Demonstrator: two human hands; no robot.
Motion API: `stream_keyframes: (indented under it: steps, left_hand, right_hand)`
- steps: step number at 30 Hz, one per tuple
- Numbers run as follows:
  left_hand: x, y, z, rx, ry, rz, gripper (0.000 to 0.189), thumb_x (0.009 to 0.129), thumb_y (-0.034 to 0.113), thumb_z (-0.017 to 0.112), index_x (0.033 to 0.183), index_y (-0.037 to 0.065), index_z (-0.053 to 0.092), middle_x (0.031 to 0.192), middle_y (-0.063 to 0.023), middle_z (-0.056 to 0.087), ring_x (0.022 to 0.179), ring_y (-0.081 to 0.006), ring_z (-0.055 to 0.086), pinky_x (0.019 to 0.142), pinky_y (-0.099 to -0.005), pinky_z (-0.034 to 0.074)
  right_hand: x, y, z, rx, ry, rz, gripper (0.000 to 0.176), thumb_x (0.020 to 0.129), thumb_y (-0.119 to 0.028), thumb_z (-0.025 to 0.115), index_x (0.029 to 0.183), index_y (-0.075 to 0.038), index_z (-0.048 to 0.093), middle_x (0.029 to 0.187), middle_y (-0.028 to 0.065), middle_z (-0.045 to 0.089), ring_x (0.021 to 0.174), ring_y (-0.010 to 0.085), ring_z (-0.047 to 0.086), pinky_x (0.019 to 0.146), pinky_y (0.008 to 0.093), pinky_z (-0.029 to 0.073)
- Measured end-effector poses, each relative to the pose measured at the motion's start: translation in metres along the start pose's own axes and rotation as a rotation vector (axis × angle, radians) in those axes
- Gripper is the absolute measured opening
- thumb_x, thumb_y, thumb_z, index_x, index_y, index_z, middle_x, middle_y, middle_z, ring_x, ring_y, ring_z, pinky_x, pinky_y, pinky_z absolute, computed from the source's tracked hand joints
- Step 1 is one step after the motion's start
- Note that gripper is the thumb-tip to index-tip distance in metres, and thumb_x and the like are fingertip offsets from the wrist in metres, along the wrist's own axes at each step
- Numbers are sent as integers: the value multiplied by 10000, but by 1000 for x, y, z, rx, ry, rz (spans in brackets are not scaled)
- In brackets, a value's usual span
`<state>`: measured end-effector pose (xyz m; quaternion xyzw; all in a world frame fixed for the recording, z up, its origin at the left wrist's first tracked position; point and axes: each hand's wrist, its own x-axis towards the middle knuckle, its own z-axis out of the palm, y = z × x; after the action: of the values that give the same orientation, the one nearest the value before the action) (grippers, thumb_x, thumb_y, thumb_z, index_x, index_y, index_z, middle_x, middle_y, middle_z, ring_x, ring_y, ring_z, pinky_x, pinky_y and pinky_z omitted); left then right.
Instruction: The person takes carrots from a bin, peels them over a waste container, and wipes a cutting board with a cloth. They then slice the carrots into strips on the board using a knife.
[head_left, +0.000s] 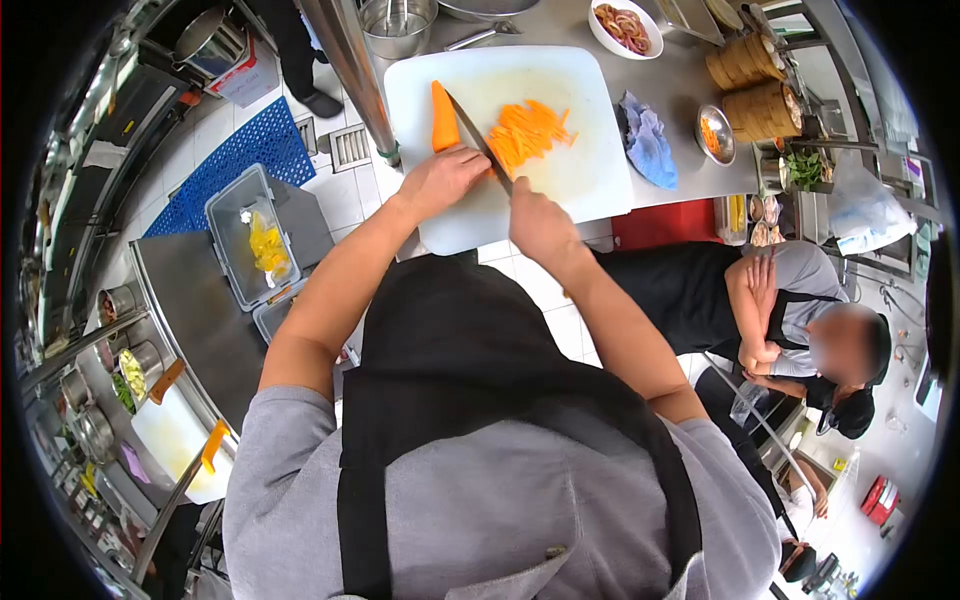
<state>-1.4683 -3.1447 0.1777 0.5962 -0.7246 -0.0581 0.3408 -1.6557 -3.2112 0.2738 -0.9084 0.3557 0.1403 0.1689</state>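
Observation:
My right hand [543, 222] is closed round the handle of a kitchen knife [474, 130], its blade slanting to the upper left across the white cutting board [590, 85]. My left hand [445, 182] lies on the board left of the blade, fingers bent and pressed together. A bit of orange carrot shows between its fingertips and the knife; most of that piece is hidden. Just beyond these fingers rests a longer carrot piece [443, 120]. Right of the blade, a loose heap of carrot strips [528, 133] is spread on the board.
A blue cloth [648, 142] lies right of the board, near a metal bowl [714, 136] with orange bits. Behind stand a white bowl of sliced onion [626, 28] and a metal bowl [398, 25]. A metal post [350, 70] rises at left. A person with crossed arms [760, 300] stands at right.

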Motion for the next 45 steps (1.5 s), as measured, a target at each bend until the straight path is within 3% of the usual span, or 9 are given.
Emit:
stream_keyframes:
  steps: [14, 19, 21, 23, 26, 28, 36, 43, 45]
  left_hand:
    - [5, -9, -1, 77, 46, 77, 189, 851, 98, 645, 1035, 56, 646, 1017, -50, 643, 1012, -246, 620, 841, -352, 556]
    - [2, 15, -12, 78, -41, 1, 172, 881, 105, 642, 1045, 54, 655, 1036, -51, 653, 1011, -252, 633, 823, -360, 558]
    - [3, 34, -19, -41, 207, -108, 163, 908, 104, 648, 1058, 49, 676, 1060, -68, 685, 987, -269, 658, 832, -351, 561]
    - [11, 61, -31, -135, 190, -196, 221, 922, 156, 658, 1124, 68, 678, 1143, -72, 680, 1073, -270, 634, 924, -406, 524]
    - [38, 93, -35, -17, 115, 111, 371, 958, 286, 611, 1271, 88, 623, 1320, -72, 620, 1285, -260, 538, 1100, -522, 393]
    - [44, 94, -16, 69, -142, 176, 534, 961, 406, 592, 1424, 146, 541, 1470, -48, 535, 1438, -237, 400, 1215, -599, 169]
    - [56, 67, 9, 66, -234, 292, 673, 987, 478, 526, 1528, 97, 404, 1578, -70, 415, 1493, -255, 323, 1233, -582, 112]
    - [52, 51, 29, -16, -78, 33, 720, 1003, 429, 520, 1533, -18, 327, 1595, -212, 332, 1503, -412, 241, 1213, -579, 183]
    - [49, 69, 34, -42, 117, -297, 766, 999, 446, 527, 1555, -11, 264, 1588, -290, 274, 1487, -476, 221, 1220, -561, 153]
  right_hand:
    - [10, 11, 43, 6, 42, 18, 207, 894, -53, 533, 1062, 56, 482, 829, 272, 701, 765, 434, 725, 676, 467, 608]
    - [-4, 17, -19, -9, -15, 38, 222, 958, -134, 514, 1119, 17, 497, 887, 280, 689, 821, 414, 724, 723, 511, 585]
    - [-19, 20, -38, -81, -23, 58, 246, 983, -191, 517, 1114, 17, 501, 888, 250, 687, 836, 407, 722, 741, 517, 581]
    - [-28, 28, -35, -97, 49, 69, 280, 981, -228, 550, 1112, 14, 503, 928, 226, 680, 801, 397, 720, 690, 490, 590]
    - [-37, 30, -36, -125, 196, 132, 283, 942, -204, 601, 1108, 3, 504, 959, 201, 662, 779, 380, 720, 671, 470, 594]
    - [-40, 35, -30, -97, 293, 123, 312, 885, -179, 653, 1098, -10, 499, 972, 193, 642, 792, 361, 723, 659, 442, 597]
    - [-91, 88, -31, -272, 499, 93, 360, 791, -176, 706, 1077, -60, 520, 895, 117, 612, 755, 283, 704, 629, 396, 570]
    - [-138, 143, -32, -145, 421, 216, 278, 879, -261, 679, 1111, -141, 587, 902, 107, 603, 728, 309, 686, 624, 419, 564]
    - [-117, 141, -13, -78, 456, 299, 305, 952, -340, 617, 1207, -173, 604, 900, 128, 634, 729, 336, 691, 633, 435, 573]
